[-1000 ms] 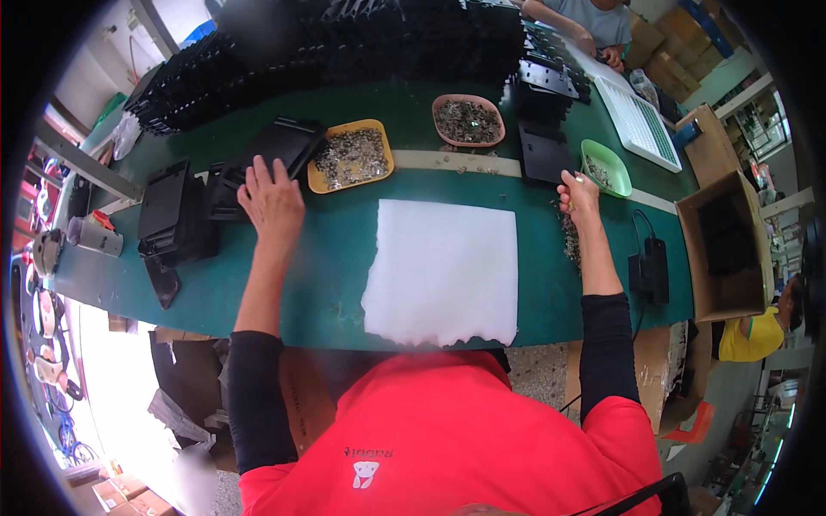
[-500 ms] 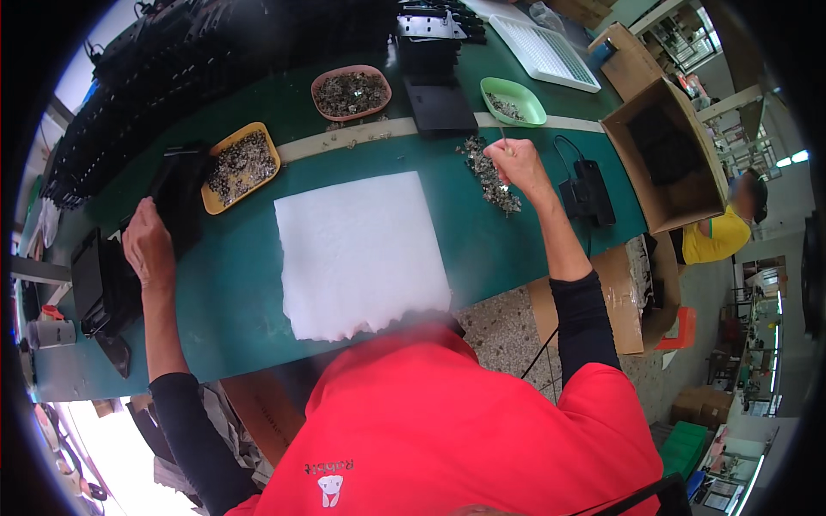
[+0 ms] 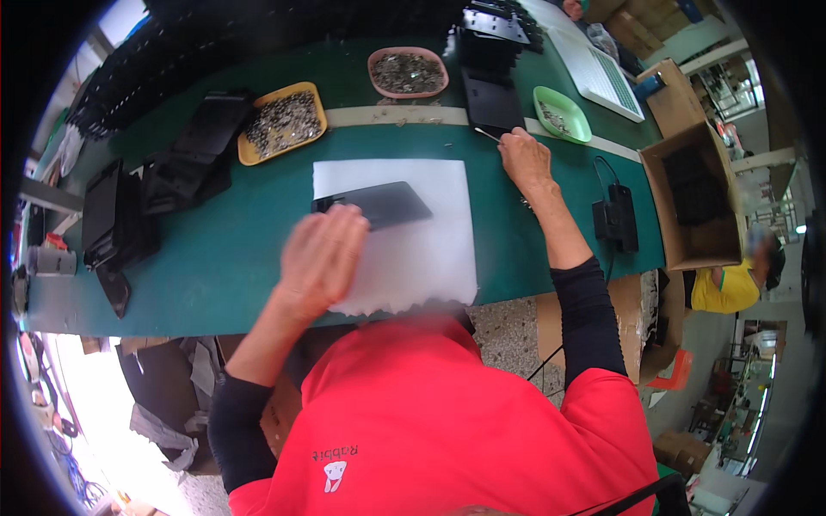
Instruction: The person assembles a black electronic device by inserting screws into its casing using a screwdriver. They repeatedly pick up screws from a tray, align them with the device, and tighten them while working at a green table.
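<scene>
My left hand [image 3: 321,256], blurred by motion, grips the left end of a flat black plate [image 3: 385,204] that lies across a white sheet [image 3: 404,258] on the green table [image 3: 215,258]. My right hand [image 3: 526,160] is closed just right of the sheet's top corner. A thin metal tool [image 3: 485,133] pokes out of its fingers toward another black plate [image 3: 492,101] that lies flat behind it.
A yellow tray [image 3: 282,122], a pink tray [image 3: 407,72] and a green tray [image 3: 561,113] hold small metal parts. Black plates are stacked at the left [image 3: 112,215]. A black device [image 3: 615,220], an open cardboard box [image 3: 688,199] and a person in yellow [image 3: 727,288] are at the right.
My left hand has come in from the stacks at the left and brought a black plate onto the white sheet. My right hand has shifted a little toward the sheet's corner.
</scene>
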Demonstrator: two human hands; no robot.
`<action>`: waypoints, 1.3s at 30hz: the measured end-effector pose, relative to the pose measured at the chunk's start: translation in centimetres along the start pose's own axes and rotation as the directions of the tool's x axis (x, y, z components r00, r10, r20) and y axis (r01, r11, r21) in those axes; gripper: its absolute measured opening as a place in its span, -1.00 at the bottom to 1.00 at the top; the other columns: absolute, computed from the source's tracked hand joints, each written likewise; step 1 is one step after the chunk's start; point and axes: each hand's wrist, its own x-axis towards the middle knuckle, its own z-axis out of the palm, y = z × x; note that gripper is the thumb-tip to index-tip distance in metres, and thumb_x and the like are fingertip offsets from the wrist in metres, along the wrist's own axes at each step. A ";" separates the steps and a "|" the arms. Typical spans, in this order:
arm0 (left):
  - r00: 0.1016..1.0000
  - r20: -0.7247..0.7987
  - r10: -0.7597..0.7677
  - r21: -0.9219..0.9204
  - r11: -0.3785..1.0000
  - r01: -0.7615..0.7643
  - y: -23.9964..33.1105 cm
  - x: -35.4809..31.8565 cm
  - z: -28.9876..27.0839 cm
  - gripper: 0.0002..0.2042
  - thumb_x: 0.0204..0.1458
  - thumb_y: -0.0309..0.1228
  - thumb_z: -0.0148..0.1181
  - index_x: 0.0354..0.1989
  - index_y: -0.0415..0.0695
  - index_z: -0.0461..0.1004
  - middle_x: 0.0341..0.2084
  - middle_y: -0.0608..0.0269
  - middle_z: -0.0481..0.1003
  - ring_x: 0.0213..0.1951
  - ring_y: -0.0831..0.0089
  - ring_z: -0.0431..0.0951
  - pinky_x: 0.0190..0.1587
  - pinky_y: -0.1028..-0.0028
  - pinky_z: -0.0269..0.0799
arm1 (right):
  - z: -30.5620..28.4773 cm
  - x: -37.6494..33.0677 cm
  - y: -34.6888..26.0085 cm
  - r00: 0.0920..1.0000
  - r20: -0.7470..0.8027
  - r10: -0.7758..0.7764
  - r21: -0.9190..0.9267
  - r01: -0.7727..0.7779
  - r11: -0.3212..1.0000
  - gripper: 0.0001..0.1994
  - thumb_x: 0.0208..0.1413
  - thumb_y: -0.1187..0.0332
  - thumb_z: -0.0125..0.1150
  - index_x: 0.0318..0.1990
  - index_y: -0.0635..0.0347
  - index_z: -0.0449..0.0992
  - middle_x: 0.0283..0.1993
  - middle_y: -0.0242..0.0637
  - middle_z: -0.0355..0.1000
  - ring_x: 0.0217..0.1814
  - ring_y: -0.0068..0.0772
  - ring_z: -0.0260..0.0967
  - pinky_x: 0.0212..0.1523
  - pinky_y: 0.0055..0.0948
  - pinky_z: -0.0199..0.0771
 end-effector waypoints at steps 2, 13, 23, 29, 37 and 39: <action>0.988 0.143 -0.057 -0.049 0.997 0.065 3.5 -0.6 0.4 -0.69 -0.06 -0.53 0.17 -0.09 -0.27 0.51 -0.09 0.01 0.55 -0.03 0.15 0.57 -0.06 0.26 0.47 | -0.4 -0.3 0.1 1.000 0.017 -0.024 -0.015 0.024 1.000 -0.85 0.13 0.32 0.18 -0.36 0.22 0.52 -0.24 -0.10 0.46 -0.23 0.07 0.52 -0.19 -0.07 0.54; 0.957 0.285 -0.059 -0.174 0.978 0.112 4.6 -2.1 1.3 -0.66 -0.18 -0.41 0.24 -0.19 -0.29 0.49 -0.02 -0.03 0.47 0.05 0.07 0.47 0.01 0.19 0.40 | -1.0 -0.2 1.3 0.997 0.082 -0.008 0.031 0.006 0.999 -0.82 0.17 0.28 0.15 -0.24 0.18 0.55 -0.23 -0.14 0.48 -0.14 0.01 0.49 -0.13 -0.08 0.51; 0.946 0.312 0.091 -0.335 0.942 0.020 -0.3 -3.9 -1.3 -0.70 -0.17 -0.51 0.17 -0.18 -0.20 0.49 0.01 0.03 0.46 0.11 0.07 0.44 0.13 0.11 0.35 | -1.4 -0.3 0.2 0.998 0.034 -0.045 0.078 0.042 0.996 -0.82 0.14 0.22 0.20 -0.26 0.09 0.60 -0.26 -0.20 0.53 -0.15 -0.07 0.52 -0.14 -0.14 0.54; 0.778 0.278 -0.564 -0.114 0.785 0.609 0.8 -3.6 -1.4 -0.59 -0.06 -0.34 0.32 -0.03 -0.23 0.46 -0.02 -0.01 0.39 0.02 0.03 0.40 0.06 0.15 0.34 | -0.7 0.0 0.1 0.998 -0.006 -0.063 0.119 0.063 0.991 -0.84 0.09 0.22 0.24 -0.30 0.08 0.61 -0.28 -0.21 0.55 -0.19 -0.08 0.52 -0.16 -0.14 0.54; 0.585 0.264 -0.767 0.149 0.631 0.761 3.6 -2.1 2.3 -0.38 0.00 -0.27 0.27 0.22 -0.32 0.26 0.02 -0.08 0.38 0.04 0.00 0.37 0.11 0.16 0.26 | -3.2 -1.0 -2.3 0.996 -0.093 0.013 0.441 0.030 0.897 -0.87 0.00 0.35 0.20 -0.32 0.12 0.62 -0.43 -0.24 0.55 -0.37 -0.19 0.54 -0.31 -0.31 0.50; 0.699 0.210 -0.683 0.089 0.726 0.682 3.8 -2.6 3.0 -0.37 -0.03 -0.32 0.26 0.22 -0.33 0.25 0.00 -0.07 0.39 0.03 0.01 0.37 0.11 0.15 0.25 | -3.5 -1.6 -3.0 0.998 -0.062 0.033 0.616 0.012 0.788 -0.86 -0.03 0.36 0.21 -0.33 0.17 0.61 -0.49 -0.24 0.54 -0.44 -0.30 0.53 -0.35 -0.38 0.47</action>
